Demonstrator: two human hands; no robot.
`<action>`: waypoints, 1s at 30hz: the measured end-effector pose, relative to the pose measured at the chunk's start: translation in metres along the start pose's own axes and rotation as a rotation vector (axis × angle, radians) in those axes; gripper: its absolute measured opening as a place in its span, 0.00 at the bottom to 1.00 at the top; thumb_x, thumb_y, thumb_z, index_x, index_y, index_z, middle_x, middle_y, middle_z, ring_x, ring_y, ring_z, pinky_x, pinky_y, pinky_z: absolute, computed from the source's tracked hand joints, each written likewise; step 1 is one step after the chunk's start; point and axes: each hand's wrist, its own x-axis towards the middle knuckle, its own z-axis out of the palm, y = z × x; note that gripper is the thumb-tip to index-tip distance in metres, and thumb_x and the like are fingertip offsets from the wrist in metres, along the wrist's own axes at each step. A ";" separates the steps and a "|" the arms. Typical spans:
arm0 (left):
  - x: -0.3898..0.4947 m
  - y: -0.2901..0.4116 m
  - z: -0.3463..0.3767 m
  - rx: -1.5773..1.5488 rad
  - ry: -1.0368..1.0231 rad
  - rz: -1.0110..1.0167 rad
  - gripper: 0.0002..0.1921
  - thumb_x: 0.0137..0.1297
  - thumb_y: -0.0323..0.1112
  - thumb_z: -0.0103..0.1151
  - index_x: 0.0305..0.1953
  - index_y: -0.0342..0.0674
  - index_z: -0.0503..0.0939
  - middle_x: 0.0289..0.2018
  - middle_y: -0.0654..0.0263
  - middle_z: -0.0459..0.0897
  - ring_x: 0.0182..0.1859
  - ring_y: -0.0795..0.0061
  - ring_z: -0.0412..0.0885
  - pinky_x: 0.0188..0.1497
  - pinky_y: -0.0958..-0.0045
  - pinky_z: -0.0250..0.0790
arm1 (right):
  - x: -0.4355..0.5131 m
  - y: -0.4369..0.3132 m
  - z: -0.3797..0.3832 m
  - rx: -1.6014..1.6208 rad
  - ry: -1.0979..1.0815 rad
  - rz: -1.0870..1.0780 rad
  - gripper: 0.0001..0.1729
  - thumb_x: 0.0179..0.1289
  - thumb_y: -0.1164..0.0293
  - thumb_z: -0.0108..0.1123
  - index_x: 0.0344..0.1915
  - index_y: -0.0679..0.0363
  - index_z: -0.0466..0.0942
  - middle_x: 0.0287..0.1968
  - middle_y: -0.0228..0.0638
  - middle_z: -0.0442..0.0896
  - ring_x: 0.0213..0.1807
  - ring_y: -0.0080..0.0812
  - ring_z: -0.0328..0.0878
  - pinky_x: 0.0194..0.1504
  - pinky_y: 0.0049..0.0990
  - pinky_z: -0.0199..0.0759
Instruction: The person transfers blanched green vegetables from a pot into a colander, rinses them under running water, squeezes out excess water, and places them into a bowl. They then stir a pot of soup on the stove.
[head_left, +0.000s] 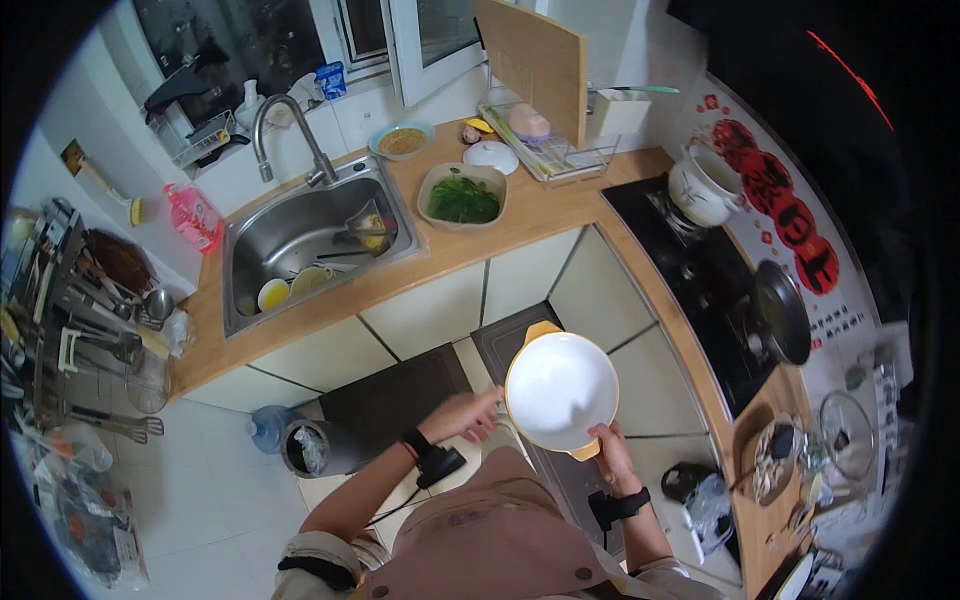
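Note:
In front of my body is a round white bowl (564, 386) with a yellow rim and two yellow handles; its white inside faces up. My right hand (616, 459) grips it by the lower handle. At its left edge is my left hand (469, 414), fingers loosely spread and somewhat blurred; whether a fingertip touches the rim I cannot tell. Beyond, on the wooden counter, stand a square bowl of green leaves (463, 196), a bowl of brownish contents (402, 141) and a white lid (491, 157).
A steel sink (300, 225) with dishes lies at the left. On the right, a black gas hob (697, 285) carries a white ceramic pot (701, 186) and a frying pan (781, 311). A trash bin (322, 448) and a blue water bottle (268, 429) stand on the floor.

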 end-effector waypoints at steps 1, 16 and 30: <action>0.021 0.012 -0.025 -0.099 0.051 0.007 0.41 0.63 0.72 0.40 0.49 0.33 0.75 0.43 0.52 0.83 0.42 0.65 0.83 0.45 0.65 0.76 | 0.029 -0.016 0.003 0.011 -0.014 -0.039 0.30 0.56 0.74 0.50 0.61 0.70 0.62 0.51 0.42 0.76 0.50 0.34 0.76 0.52 0.29 0.72; 0.236 0.114 -0.226 -0.614 0.629 0.348 0.26 0.70 0.45 0.48 0.58 0.32 0.56 0.43 0.44 0.79 0.34 0.54 0.84 0.32 0.62 0.81 | 0.261 -0.205 0.105 -0.159 0.009 -0.198 0.27 0.59 0.73 0.50 0.58 0.73 0.65 0.51 0.43 0.76 0.54 0.32 0.74 0.56 0.28 0.68; 0.189 0.103 -0.285 -0.182 0.629 0.305 0.20 0.67 0.30 0.46 0.58 0.35 0.62 0.28 0.49 0.80 0.25 0.58 0.82 0.27 0.60 0.74 | 0.453 -0.275 0.286 -0.259 -0.248 -0.042 0.27 0.58 0.70 0.52 0.57 0.70 0.66 0.49 0.40 0.77 0.49 0.34 0.78 0.45 0.30 0.78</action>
